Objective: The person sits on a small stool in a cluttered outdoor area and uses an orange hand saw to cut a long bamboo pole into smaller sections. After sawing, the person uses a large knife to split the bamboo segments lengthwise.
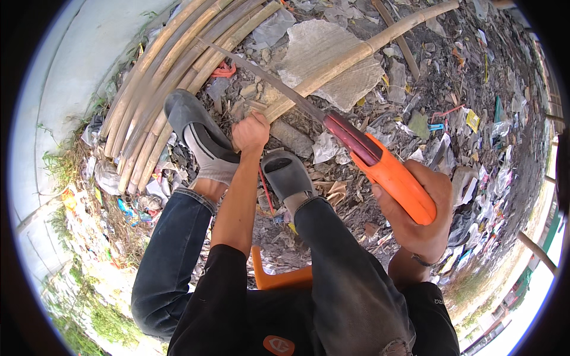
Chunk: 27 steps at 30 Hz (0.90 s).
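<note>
My right hand (423, 207) is wrapped round the orange handle of a handsaw (395, 181). Its long narrow blade slants up to the far left and crosses a bamboo pole (350, 59), close to the pole's near end. Whether the teeth have cut into the bamboo cannot be made out. My left hand (250, 132) is closed on that near end, just left of the blade. From there the pole runs to the far right, over a flat broken stone slab (332, 56). My grey slip-on shoes (288, 175) stand on either side of my left hand.
Several bamboo poles (160, 89) lie bundled at the left, beside a pale wall (71, 77). A thin wooden stick (401, 41) touches the far part of the pole. Plastic scraps and litter cover the dark ground. An orange plastic piece (279, 279) shows between my legs.
</note>
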{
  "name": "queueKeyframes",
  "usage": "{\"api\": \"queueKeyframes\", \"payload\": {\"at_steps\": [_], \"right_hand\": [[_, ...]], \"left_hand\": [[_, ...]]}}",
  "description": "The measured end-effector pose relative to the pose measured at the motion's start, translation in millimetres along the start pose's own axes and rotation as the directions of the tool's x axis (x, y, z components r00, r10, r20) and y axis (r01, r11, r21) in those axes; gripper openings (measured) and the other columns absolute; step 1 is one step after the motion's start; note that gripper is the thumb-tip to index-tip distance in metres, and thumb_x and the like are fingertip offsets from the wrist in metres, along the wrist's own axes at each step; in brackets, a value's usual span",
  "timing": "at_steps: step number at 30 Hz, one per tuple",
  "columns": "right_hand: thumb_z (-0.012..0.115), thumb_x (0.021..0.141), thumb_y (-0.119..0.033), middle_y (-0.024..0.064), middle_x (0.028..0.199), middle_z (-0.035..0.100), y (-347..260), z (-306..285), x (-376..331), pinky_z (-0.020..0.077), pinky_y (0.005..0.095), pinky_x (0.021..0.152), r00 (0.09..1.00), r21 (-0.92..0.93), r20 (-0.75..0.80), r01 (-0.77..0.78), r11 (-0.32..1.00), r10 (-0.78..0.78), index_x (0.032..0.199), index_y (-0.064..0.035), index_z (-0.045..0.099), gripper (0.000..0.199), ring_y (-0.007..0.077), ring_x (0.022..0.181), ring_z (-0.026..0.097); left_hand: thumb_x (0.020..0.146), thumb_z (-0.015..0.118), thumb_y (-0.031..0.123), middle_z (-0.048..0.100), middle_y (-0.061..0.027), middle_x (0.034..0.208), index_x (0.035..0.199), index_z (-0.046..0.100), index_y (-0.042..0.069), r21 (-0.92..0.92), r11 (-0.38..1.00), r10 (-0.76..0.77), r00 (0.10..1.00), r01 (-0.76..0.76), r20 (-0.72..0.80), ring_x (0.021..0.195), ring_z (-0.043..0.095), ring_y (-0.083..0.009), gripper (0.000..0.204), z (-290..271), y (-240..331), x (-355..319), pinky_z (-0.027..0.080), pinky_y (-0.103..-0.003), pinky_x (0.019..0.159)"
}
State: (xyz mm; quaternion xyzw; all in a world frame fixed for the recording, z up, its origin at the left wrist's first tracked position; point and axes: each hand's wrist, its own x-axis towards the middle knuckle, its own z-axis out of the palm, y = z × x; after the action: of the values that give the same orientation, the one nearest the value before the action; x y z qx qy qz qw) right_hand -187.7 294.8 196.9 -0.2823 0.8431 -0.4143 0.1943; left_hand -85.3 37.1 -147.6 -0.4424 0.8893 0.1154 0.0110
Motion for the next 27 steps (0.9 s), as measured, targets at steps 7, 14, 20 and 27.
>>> {"api": "queueKeyframes", "payload": {"at_steps": [7,14,20,27], "right_hand": [[0.078,0.082,-0.008,0.009,0.056,0.053,61,43,-17,0.0404,0.0339,0.047,0.989,-0.089,-0.032,0.141,0.986,-0.144,0.076,-0.0017,0.061,0.019,0.0238,0.043,0.052],[0.075,0.082,-0.006,0.0107,0.055,0.054,117,86,-50,0.044,0.0363,0.048,0.999,-0.056,-0.017,0.035,0.998,-0.036,0.071,-0.0029,0.055,0.022,0.0275,0.044,0.056],[0.074,0.08,-0.006,0.0107,0.055,0.056,117,48,-126,0.0442,0.0359,0.049,0.993,-0.109,0.024,-0.11,0.988,0.113,0.073,-0.0013,0.058,0.018,0.0248,0.045,0.058],[0.071,0.079,-0.005,0.0111,0.056,0.054,154,118,-30,0.0441,0.035,0.049,0.991,-0.049,-0.011,0.129,0.99,-0.13,0.077,-0.0011,0.062,0.01,0.0226,0.045,0.057]], "left_hand": [[0.102,0.044,0.033,0.07,-0.0266,0.071,0.072,0.076,0.002,-0.038,0.999,-0.003,0.996,0.0,-0.088,0.067,0.072,-0.0442,0.053,-2,-10,7,0.056,-0.052,0.081],[0.101,0.046,0.033,0.07,-0.0277,0.072,0.072,0.076,0.002,-0.077,0.997,0.004,0.997,-0.01,-0.072,0.069,0.072,-0.0455,0.052,-5,-8,5,0.057,-0.053,0.081],[0.101,0.045,0.033,0.071,-0.0279,0.074,0.072,0.077,0.001,-0.032,0.999,-0.01,1.0,0.01,-0.018,0.068,0.072,-0.0448,0.054,-6,-13,3,0.057,-0.051,0.086],[0.104,0.041,0.031,0.071,-0.0251,0.069,0.073,0.077,0.002,-0.022,1.0,0.015,0.995,-0.017,-0.103,0.064,0.071,-0.0432,0.055,3,1,6,0.054,-0.05,0.088]]}}
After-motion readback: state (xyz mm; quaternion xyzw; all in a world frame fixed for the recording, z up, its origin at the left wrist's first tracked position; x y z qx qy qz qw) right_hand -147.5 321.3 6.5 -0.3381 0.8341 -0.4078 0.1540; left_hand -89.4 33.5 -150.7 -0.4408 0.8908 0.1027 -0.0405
